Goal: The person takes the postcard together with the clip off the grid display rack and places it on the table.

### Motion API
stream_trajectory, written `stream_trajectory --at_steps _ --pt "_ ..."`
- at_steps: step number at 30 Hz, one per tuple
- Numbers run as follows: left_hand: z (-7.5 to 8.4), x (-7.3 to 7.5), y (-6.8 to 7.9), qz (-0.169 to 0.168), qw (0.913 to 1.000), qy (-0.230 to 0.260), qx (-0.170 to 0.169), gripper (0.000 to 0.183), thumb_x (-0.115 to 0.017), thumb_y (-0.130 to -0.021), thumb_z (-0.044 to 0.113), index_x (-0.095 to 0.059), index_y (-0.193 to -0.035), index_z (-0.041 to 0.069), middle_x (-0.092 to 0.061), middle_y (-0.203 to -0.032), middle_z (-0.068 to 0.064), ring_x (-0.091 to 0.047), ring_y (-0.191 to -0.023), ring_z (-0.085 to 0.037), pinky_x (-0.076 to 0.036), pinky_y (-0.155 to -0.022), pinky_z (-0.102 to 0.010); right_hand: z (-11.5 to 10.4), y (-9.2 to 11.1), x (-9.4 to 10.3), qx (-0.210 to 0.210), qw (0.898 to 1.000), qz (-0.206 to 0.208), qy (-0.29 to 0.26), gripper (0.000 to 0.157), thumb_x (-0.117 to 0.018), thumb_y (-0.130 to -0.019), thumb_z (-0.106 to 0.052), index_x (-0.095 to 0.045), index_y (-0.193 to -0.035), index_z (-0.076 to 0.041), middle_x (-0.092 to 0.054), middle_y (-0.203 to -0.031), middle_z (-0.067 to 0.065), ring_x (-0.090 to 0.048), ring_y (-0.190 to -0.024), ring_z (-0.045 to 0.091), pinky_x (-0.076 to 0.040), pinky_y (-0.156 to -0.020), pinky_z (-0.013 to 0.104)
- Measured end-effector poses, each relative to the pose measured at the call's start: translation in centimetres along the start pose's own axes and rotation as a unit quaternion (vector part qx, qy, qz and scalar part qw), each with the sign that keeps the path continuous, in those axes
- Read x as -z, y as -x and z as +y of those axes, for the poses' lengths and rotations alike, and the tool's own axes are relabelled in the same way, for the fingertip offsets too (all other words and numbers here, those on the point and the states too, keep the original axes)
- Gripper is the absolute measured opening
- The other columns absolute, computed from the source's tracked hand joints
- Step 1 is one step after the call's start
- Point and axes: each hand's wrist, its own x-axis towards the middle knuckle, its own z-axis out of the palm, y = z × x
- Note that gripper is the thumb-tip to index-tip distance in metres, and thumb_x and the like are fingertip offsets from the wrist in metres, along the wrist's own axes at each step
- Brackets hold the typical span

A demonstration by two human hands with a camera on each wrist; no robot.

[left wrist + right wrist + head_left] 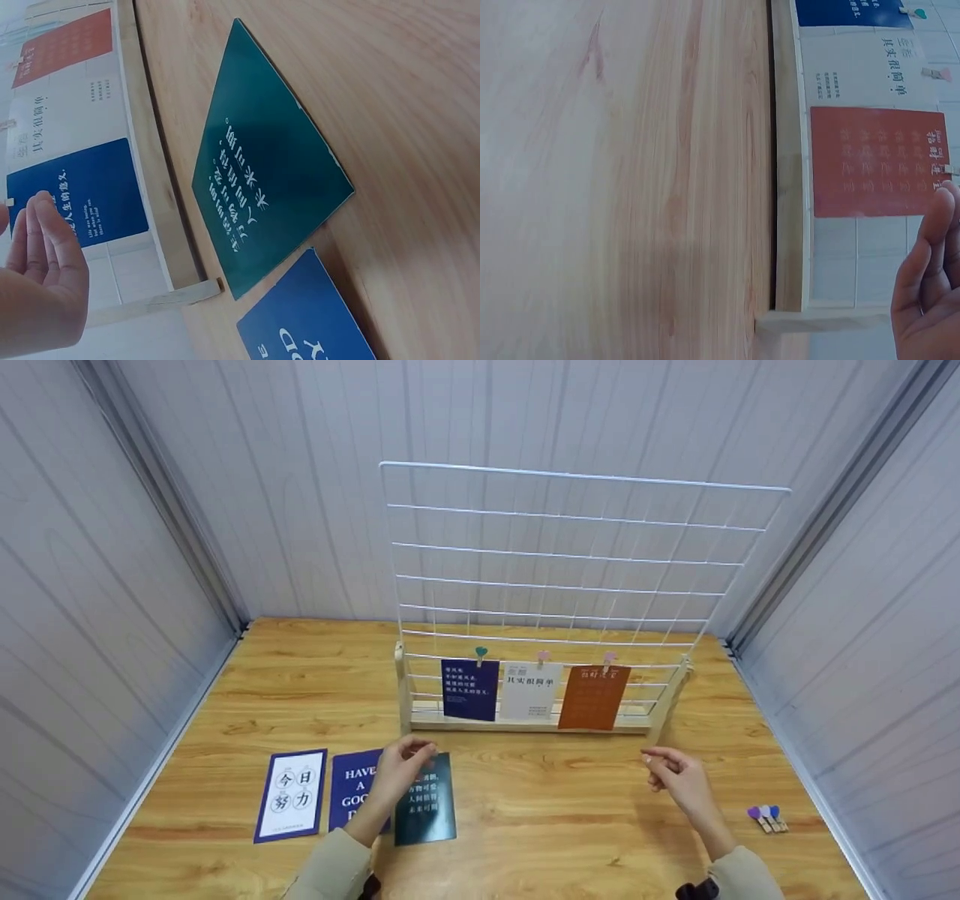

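My left hand (401, 772) hovers over the cards at the left, fingers loosely bent with nothing in them. Beneath it lie a dark green card (426, 810) with white characters and a blue "HAVE A GOOD" card (352, 791), partly covered by the hand. My right hand (679, 784), also empty and loosely curled, is in front of the rack's right end. On the white wire grid rack (585, 517), clips hold a navy card (470, 697), a white card (529, 701) and an orange card (592, 701) in a row.
A white card with a blue border (291, 817) lies at the far left of the wooden table (540, 825). Several small heart clips (769, 819) sit at the right. The rack stands on a wooden base (525, 726); panel walls (315, 472) enclose the table.
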Motion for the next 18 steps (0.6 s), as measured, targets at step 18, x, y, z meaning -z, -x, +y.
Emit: stream_trajectory --at_steps 18 --pt "-0.4 -2.0 -2.4 0.003 0.9993 0.036 0.001 0.024 -0.056 -0.087 0.015 -0.059 -0.100 -0.004 -0.061 -0.086 -0.014 -0.060 -0.076 -0.022 -0.050 -0.061 -0.038 -4.0 -0.9 -6.3 -0.081 0.996 0.041 -0.012 0.022 -0.058 -0.083 0.000 -0.057 -0.100 0.014 -0.053 -0.058 0.012 -0.051 -0.047 0.012 -0.047 -0.045 0.023"
